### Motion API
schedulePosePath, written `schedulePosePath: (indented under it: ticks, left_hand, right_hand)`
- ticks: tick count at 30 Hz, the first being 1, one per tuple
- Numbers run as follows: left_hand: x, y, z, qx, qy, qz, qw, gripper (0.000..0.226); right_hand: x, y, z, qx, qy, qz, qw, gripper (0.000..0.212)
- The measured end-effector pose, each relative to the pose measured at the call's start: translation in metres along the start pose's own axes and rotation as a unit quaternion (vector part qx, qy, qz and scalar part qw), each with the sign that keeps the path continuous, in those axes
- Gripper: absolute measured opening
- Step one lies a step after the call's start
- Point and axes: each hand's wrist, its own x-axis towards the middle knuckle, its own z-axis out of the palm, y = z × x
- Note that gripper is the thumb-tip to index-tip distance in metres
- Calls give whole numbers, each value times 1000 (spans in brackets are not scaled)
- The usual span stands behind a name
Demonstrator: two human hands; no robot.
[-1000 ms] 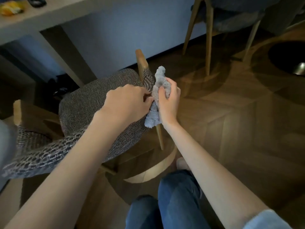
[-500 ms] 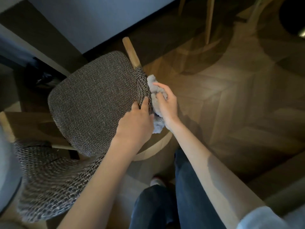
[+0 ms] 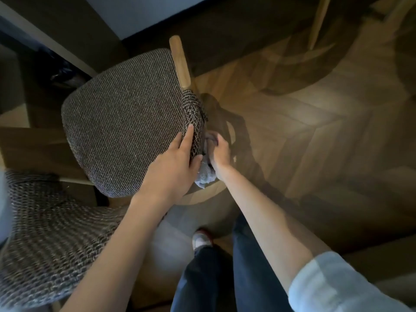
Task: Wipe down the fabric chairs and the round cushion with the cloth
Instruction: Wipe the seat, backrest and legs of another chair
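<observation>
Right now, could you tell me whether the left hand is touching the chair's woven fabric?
Touching. The head view shows the left hand lying flat on the chair, its fingers pressed along the fabric edge with no gap.

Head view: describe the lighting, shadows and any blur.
Head view: dim, warm light on the wood floor; the arms' shadow falls beside the right hand; wide-angle bending at the edges; the cloth and left hand are slightly soft.
</observation>
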Motion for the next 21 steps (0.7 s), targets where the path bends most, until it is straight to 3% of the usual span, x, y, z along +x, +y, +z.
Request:
schedulePosePath:
  ticks: [3,7,14,18,21]
  left_hand:
    - [5,0,1,-29,0,-8,1000,69]
    - [8,1,1,-54,1,-22,998,70]
    - [11,-6,4,-91,-8,-31,995,70]
    - [10,-5,2,-94,-13,-34,995,73]
    - [10,-4,2,-82,-10,-40,996,73]
  right_hand:
    - [-11,-12,4,51,52,-37,997,28]
    - [-33,-52,-5,90,58,-132,985,34]
    - [-30,-77,1,38,51,-254,965,29]
    - [-4,-46,2,-64,72,-186,978,23]
    - [11,-31,-4,-143,16,-99,985,19]
